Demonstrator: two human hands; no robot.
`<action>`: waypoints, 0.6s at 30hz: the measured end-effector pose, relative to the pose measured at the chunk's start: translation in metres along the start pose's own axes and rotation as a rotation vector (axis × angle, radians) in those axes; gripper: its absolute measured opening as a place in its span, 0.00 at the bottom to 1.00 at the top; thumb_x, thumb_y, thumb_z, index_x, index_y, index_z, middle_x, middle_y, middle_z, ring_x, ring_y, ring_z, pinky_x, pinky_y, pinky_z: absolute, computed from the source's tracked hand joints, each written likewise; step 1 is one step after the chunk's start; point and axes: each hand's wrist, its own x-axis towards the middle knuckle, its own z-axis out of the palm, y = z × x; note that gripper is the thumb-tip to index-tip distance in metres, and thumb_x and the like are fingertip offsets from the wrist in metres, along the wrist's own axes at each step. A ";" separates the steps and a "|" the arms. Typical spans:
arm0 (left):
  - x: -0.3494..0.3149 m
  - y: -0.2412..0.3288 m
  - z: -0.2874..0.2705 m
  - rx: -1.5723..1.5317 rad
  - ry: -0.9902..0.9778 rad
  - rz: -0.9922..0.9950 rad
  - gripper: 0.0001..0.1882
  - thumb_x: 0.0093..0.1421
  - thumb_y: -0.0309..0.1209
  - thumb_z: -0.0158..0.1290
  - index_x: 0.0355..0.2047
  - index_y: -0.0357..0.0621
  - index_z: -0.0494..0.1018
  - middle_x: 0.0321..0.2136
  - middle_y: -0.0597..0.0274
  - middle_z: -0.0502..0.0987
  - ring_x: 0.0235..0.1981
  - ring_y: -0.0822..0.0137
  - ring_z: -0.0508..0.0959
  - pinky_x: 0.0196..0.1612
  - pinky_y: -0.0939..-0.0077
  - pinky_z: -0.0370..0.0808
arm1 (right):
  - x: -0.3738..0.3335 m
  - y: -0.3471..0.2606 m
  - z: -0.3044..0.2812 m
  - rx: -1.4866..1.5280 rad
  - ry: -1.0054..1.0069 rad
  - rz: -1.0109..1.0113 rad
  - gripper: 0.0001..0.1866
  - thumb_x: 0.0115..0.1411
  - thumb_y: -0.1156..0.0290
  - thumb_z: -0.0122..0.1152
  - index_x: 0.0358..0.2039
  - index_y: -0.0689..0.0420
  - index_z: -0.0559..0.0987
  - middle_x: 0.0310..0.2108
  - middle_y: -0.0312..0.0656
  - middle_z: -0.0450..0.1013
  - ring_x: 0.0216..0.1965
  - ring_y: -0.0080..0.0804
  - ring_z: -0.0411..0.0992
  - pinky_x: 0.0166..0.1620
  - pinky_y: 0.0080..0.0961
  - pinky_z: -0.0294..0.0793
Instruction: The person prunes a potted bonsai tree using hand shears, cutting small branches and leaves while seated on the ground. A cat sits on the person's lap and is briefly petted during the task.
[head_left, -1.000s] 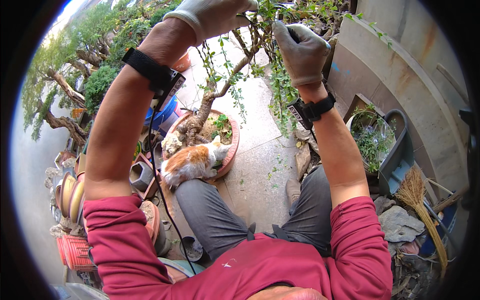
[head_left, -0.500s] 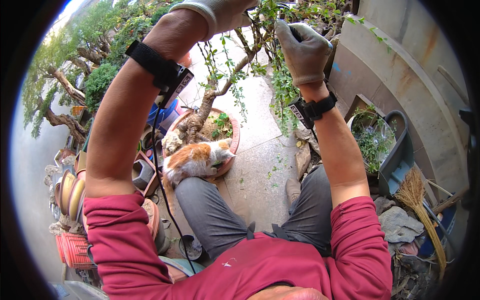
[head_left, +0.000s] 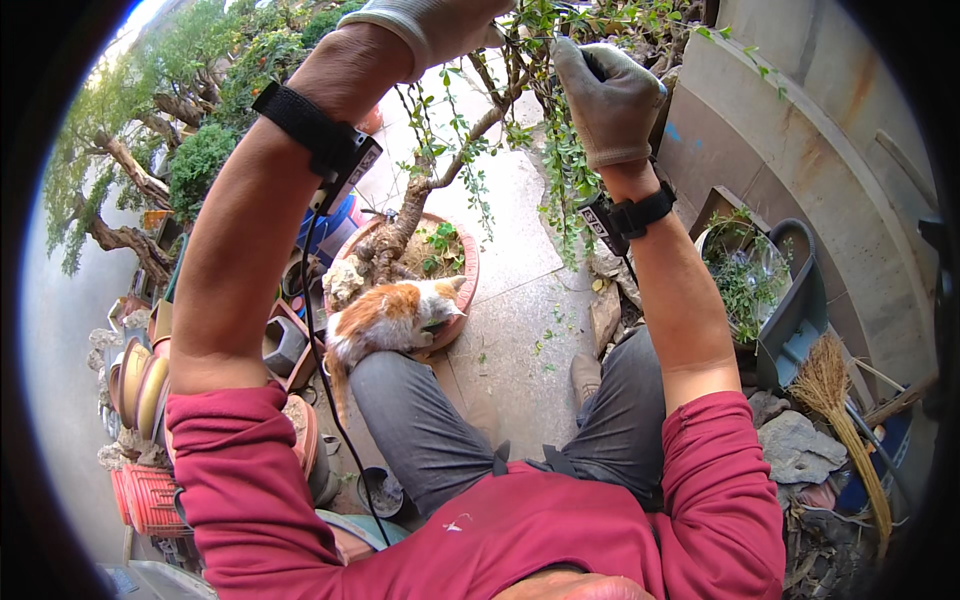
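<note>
Both my hands wear pale knit gloves and are raised among the branches of a potted tree [head_left: 408,215]. My left hand [head_left: 440,28] reaches in at the top edge, its fingers mostly cut off or hidden by leaves. My right hand [head_left: 608,105] is closed, thumb against curled fingers, beside hanging leafy shoots [head_left: 565,190]. A thin strand shows at its fingertips; what exactly it grips is too small to name. The tree stands in a round terracotta-coloured pot [head_left: 473,260]. An orange and white cat [head_left: 385,318] sits by the pot's near rim, against my left knee.
Stacked pots [head_left: 140,390] and a red plastic basket [head_left: 150,500] stand at left, below more trees [head_left: 140,180]. At right are a dustpan [head_left: 795,340], a straw broom [head_left: 835,400], rocks [head_left: 800,448] and a container of cut greenery [head_left: 745,285]. Leaf clippings [head_left: 550,340] lie on the paving.
My right hand has tilted very slightly at the branches. The cat's head has shifted a little; all else looks the same.
</note>
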 end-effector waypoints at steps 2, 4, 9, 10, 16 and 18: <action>-0.002 0.001 -0.002 0.016 0.007 0.001 0.12 0.58 0.39 0.63 0.32 0.42 0.84 0.33 0.53 0.83 0.38 0.55 0.84 0.44 0.60 0.81 | 0.000 0.000 0.000 0.005 -0.002 0.001 0.20 0.62 0.61 0.70 0.19 0.60 0.78 0.12 0.41 0.66 0.16 0.24 0.57 0.22 0.29 0.64; -0.003 0.002 -0.005 0.025 -0.040 -0.027 0.13 0.58 0.40 0.63 0.32 0.42 0.84 0.33 0.53 0.83 0.39 0.55 0.84 0.45 0.60 0.81 | -0.001 0.000 -0.001 -0.014 -0.009 -0.005 0.19 0.62 0.61 0.71 0.20 0.60 0.79 0.12 0.41 0.66 0.16 0.24 0.57 0.22 0.29 0.64; -0.006 0.003 -0.008 0.002 -0.009 -0.002 0.12 0.59 0.39 0.63 0.31 0.42 0.84 0.31 0.53 0.83 0.36 0.55 0.84 0.42 0.60 0.81 | 0.001 0.000 -0.002 -0.040 -0.023 0.012 0.18 0.62 0.62 0.71 0.20 0.61 0.80 0.12 0.40 0.67 0.16 0.23 0.57 0.22 0.28 0.64; -0.005 0.003 -0.007 -0.001 -0.037 -0.016 0.12 0.59 0.39 0.62 0.31 0.42 0.84 0.30 0.53 0.83 0.35 0.55 0.84 0.42 0.60 0.81 | 0.001 0.000 -0.002 -0.038 -0.017 -0.007 0.18 0.62 0.62 0.71 0.20 0.61 0.80 0.12 0.40 0.67 0.16 0.22 0.57 0.22 0.28 0.64; 0.000 0.002 0.003 0.048 0.028 0.010 0.10 0.59 0.35 0.61 0.31 0.41 0.84 0.29 0.53 0.83 0.32 0.57 0.84 0.39 0.62 0.82 | 0.002 -0.003 -0.003 0.006 -0.006 0.021 0.19 0.62 0.62 0.71 0.19 0.60 0.80 0.11 0.37 0.67 0.16 0.19 0.60 0.22 0.28 0.65; 0.000 0.001 0.005 0.037 0.034 -0.025 0.08 0.59 0.33 0.60 0.31 0.41 0.83 0.29 0.53 0.82 0.32 0.58 0.84 0.37 0.65 0.82 | 0.002 -0.002 -0.003 -0.001 -0.004 0.014 0.19 0.62 0.61 0.71 0.19 0.60 0.80 0.12 0.37 0.68 0.16 0.19 0.60 0.22 0.29 0.65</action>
